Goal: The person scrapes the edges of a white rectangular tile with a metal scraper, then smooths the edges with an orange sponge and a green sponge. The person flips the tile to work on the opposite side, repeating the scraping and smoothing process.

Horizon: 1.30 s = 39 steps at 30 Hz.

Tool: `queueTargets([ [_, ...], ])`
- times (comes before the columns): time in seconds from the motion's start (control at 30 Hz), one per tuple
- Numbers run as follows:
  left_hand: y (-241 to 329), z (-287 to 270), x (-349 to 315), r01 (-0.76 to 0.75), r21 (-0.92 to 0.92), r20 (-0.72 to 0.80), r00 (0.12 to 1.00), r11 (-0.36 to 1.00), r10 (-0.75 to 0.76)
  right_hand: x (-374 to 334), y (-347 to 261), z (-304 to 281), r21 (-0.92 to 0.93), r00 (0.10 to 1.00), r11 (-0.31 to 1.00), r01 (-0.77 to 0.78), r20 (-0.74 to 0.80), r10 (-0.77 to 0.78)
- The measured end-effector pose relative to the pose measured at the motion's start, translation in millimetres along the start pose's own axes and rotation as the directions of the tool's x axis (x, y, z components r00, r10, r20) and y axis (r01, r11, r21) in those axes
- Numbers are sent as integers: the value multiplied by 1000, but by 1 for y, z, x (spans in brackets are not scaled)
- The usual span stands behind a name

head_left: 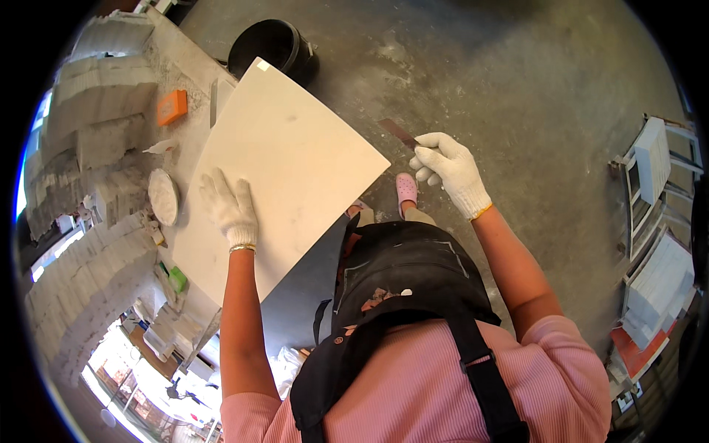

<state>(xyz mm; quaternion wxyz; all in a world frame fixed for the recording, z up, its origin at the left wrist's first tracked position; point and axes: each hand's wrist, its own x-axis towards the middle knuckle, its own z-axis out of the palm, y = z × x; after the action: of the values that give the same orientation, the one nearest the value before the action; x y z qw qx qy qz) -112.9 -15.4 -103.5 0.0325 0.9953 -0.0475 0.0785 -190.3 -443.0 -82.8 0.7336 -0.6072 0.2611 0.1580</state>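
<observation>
A large cream-white flat slab (288,148) lies on the bench, with one corner jutting out over the floor. My left hand (230,209), in a white knit glove, rests on it with fingers spread flat. My right hand (449,166), gloved the same way, is up in the air beyond the slab's right corner. Pinched between its thumb and fingers is a thin, flat, dark brown strip (399,134); its exact kind is unclear. The strip does not touch the slab. A small pale square (263,65) sits at the slab's far corner.
A black bucket (272,49) stands behind the slab's far corner. Left of the slab are an orange block (171,108), a whitish shallow dish (163,196), a green object (177,279) and stacks of grey-white slabs (103,96). Racks (650,162) holding pale blocks stand far right.
</observation>
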Motion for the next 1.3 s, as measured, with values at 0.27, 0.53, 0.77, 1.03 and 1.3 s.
queueTargets([
  [0.27,7,-8,0,171,52,84,981,984,-175,-20,-15,27,84,999,996,4,47,-8],
  [0.53,22,-37,3,264,-78,125,959,961,-254,-30,-46,109,47,953,995,91,286,-100],
  [0.77,32,-28,-15,273,-877,174,947,394,-270,-27,-61,203,-113,906,987,112,420,-54],
  [1.03,-1,-82,-28,578,-791,588,809,-200,7,-34,-56,281,-351,845,911,218,535,4],
  [1.3,-136,-105,-28,446,-871,486,721,-206,-494,-8,-85,373,-512,865,783,352,498,-64],
])
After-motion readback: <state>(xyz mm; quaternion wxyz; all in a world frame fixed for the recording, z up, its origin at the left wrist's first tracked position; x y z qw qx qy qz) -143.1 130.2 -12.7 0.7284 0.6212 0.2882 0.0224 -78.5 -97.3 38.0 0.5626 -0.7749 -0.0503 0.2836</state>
